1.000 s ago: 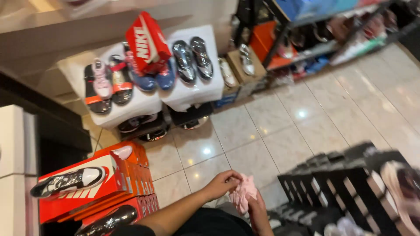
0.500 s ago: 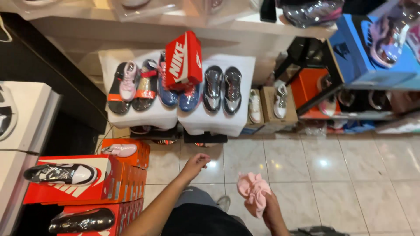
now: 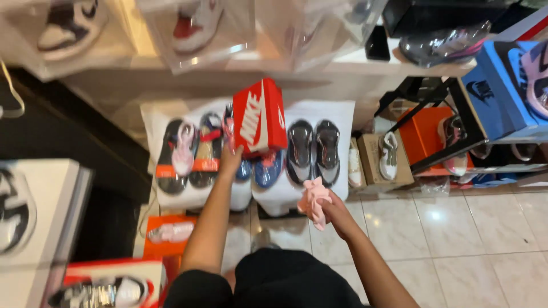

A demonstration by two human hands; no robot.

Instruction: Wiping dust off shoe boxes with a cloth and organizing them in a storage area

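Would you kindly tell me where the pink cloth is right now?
In the head view, the pink cloth is bunched in the right hand, low and centre-right, just in front of the dark grey shoes.

Bright indoor light, floor glare, motion-blurred edges.

Left hand [image 3: 230, 161] risen from mid-air to the red shoe box [image 3: 260, 116], right hand [image 3: 333, 208] lifted the pink cloth [image 3: 313, 199] higher

Crowded shoe display, open floor
Shoes [image 3: 313, 149] and a red box [image 3: 260, 117] block ahead; tiled floor [image 3: 468, 239] lies open to the right.
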